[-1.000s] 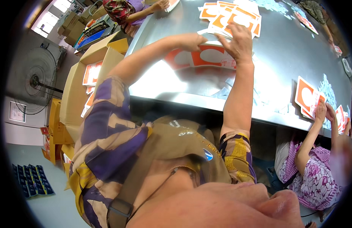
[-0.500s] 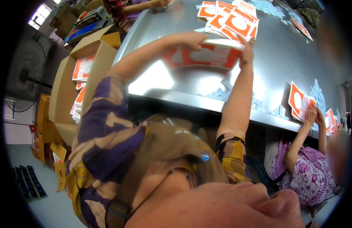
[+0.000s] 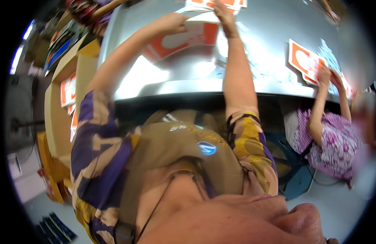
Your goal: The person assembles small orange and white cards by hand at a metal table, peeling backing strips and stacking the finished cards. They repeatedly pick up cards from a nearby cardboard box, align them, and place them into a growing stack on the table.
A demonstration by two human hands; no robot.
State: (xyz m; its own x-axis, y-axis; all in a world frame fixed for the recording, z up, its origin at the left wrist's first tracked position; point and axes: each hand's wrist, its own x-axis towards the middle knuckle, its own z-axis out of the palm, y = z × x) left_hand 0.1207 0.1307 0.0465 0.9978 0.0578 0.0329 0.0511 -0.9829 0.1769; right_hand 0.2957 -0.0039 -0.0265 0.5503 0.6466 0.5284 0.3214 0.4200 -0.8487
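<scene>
Over the metal table (image 3: 163,83), my two hands hold a stack of orange-and-white printed sheets (image 3: 200,34), blurred by motion. Each sheet has a white rounded patch on its orange face. My left hand (image 3: 173,23) is closed on the stack's upper edge. Against its right end presses my right hand (image 3: 226,19), fingers pointing away from me. Just beyond the hands lies a pile of like sheets (image 3: 239,4), cut off by the top of the picture.
An open carton (image 3: 54,118) with more printed sheets (image 3: 68,91) stands left of the table. At the right, a co-worker's hands (image 3: 326,75) handle similar sheets (image 3: 304,59) beside blue-grey scraps (image 3: 327,51). Another person's arm (image 3: 110,9) shows at the far left.
The view has shifted, so the table and my hands sit higher in it. Both hands still hold the stack, and the pile beyond is now mostly out of the picture.
</scene>
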